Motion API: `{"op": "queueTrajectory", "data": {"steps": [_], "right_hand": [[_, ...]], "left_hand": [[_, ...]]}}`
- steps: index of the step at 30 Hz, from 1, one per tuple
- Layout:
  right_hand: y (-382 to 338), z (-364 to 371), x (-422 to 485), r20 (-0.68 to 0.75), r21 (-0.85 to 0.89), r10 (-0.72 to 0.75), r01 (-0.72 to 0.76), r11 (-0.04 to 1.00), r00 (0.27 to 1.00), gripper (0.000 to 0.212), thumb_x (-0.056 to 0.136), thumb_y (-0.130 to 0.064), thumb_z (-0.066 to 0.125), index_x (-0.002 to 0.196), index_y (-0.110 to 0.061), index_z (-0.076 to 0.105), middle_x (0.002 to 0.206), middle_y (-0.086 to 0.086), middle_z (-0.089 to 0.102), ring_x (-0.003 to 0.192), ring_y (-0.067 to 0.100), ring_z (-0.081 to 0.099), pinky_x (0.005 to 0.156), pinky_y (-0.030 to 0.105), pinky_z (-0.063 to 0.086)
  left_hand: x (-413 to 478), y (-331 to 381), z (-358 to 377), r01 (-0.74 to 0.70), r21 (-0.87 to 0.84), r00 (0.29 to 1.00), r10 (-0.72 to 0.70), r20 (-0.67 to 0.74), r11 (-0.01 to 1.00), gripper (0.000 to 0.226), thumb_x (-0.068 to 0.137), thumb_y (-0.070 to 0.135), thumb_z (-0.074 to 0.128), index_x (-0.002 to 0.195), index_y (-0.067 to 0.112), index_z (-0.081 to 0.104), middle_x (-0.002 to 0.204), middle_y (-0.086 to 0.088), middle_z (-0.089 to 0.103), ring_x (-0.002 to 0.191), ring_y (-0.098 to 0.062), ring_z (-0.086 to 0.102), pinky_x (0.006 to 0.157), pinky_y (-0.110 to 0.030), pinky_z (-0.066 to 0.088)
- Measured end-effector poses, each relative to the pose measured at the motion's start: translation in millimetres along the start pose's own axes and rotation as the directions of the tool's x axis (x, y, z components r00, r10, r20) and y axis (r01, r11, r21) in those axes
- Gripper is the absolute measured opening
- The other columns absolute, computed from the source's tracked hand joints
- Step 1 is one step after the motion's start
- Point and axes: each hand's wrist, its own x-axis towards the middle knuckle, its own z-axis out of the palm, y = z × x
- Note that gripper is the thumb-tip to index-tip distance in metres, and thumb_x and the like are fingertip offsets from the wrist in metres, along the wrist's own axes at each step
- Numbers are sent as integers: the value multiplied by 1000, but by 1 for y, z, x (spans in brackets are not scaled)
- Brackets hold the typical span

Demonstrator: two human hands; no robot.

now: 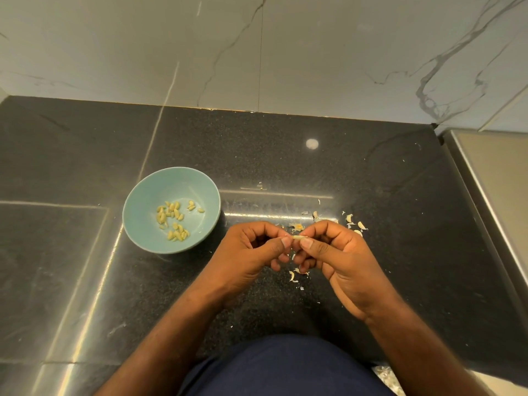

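Above the black granite counter (385,181), my left hand (251,255) and my right hand (337,252) meet fingertip to fingertip. Between them they pinch one small pale pod (298,237), thumbs and forefingers at either end. To the left stands a pale blue bowl (143,195) with several yellow-green pods (174,220) lying loose in its bottom. Bits of pale husk (354,220) are scattered on the counter behind and under my hands, with more husk pieces (294,275) below the fingers.
A marble-patterned wall (257,52) rises at the back of the counter. A lighter steel surface (497,181) borders the counter on the right. My dark blue clothing (285,367) fills the bottom centre at the counter's front edge.
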Motion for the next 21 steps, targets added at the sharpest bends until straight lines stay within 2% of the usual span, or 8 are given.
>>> {"op": "queueTrajectory", "data": {"steps": [6, 9, 14, 16, 18, 19, 21], "right_hand": [[0, -1, 1, 38, 15, 24, -25, 1000, 999, 7, 84, -9, 71, 89, -6, 66, 84, 12, 70, 72, 22, 66, 63, 30, 55], [0, -2, 1, 51, 21, 38, -39, 999, 998, 8, 80, -10, 65, 86, -10, 69, 84, 12, 70, 73, 23, 66, 64, 30, 54], [0, -3, 2, 66, -1, 61, -61, 998, 996, 7, 81, -8, 68, 88, -8, 70, 83, 11, 69, 75, 22, 66, 65, 29, 55], [2, -2, 1, -33, -150, 11, -16, 989, 999, 11, 86, -5, 72, 94, -11, 69, 85, 4, 70, 78, 20, 67, 67, 28, 57], [4, -1, 0, -141, -433, -139, 65, 899, 980, 17, 86, -7, 75, 96, -19, 69, 86, 0, 70, 79, 18, 67, 69, 30, 58], [4, 1, -2, -149, -511, -205, 102, 853, 967, 16, 86, -9, 75, 95, -21, 70, 85, -2, 70, 79, 16, 67, 70, 29, 58], [4, 5, -4, -122, -535, -254, 152, 831, 959, 16, 86, -10, 75, 94, -24, 73, 86, -7, 72, 81, 11, 68, 73, 25, 57]], "left_hand": [[0, 0, 0, 12, -15, 1000, -11, 29, 1000, 13, 95, 13, 61, 91, 2, 68, 74, -3, 67, 66, -9, 61, 57, -21, 48], [0, 1, 0, 8, 20, 999, -9, 43, 1000, 17, 90, 19, 62, 91, 4, 68, 74, -2, 67, 67, -10, 62, 58, -22, 49], [-1, 2, 0, 13, 41, 998, -16, 53, 999, 13, 90, 16, 62, 89, 4, 67, 72, -2, 66, 65, -11, 61, 57, -22, 49], [-1, 3, 1, 17, 81, 1000, -17, 3, 997, 11, 95, 10, 61, 88, 3, 67, 70, -2, 66, 63, -9, 62, 57, -21, 49], [0, 2, 2, 15, 147, 996, -2, -89, 989, 10, 94, 6, 61, 87, 5, 67, 67, 0, 65, 61, -7, 62, 58, -20, 50], [1, 2, 4, 9, 177, 992, 14, -124, 984, 9, 93, 5, 61, 86, 6, 68, 66, 0, 66, 60, -6, 61, 58, -20, 50], [1, 1, 8, -10, 214, 986, 45, -162, 977, 8, 92, 7, 63, 86, 7, 68, 65, 0, 66, 59, -7, 61, 58, -19, 51]]}}
